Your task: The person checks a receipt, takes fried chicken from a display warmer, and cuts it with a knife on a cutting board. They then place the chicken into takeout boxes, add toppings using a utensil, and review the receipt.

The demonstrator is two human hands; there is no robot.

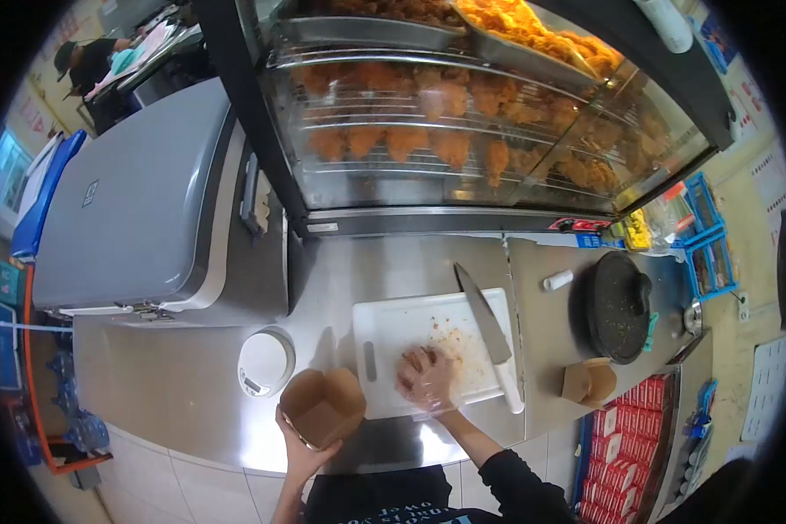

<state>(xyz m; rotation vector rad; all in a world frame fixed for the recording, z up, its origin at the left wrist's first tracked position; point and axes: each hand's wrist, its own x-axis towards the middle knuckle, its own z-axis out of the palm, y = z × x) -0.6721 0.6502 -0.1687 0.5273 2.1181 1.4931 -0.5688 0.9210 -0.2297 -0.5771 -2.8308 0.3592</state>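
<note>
My left hand (307, 456) holds a brown paper food box (323, 409) from below and the side. The box is tilted, its open top facing up, and I see only bare paper inside. In a clear plastic glove, my right hand (426, 381) is on the white cutting board (393, 323), fingers curled over brown pieces of fried chicken (425, 355), mostly hidden by the hand. Golden crumbs (454, 339) lie scattered beside it. A large knife (487, 325) with a white handle rests along the board's right side, apart from the hand.
A round white kitchen scale (266, 363) stands left of the box. Behind the board is a glass display cabinet (428, 214) of fried chicken. A grey cooler (140, 201) takes up the left. To the right are a dark stone mortar (616, 310) and another paper box (589, 382).
</note>
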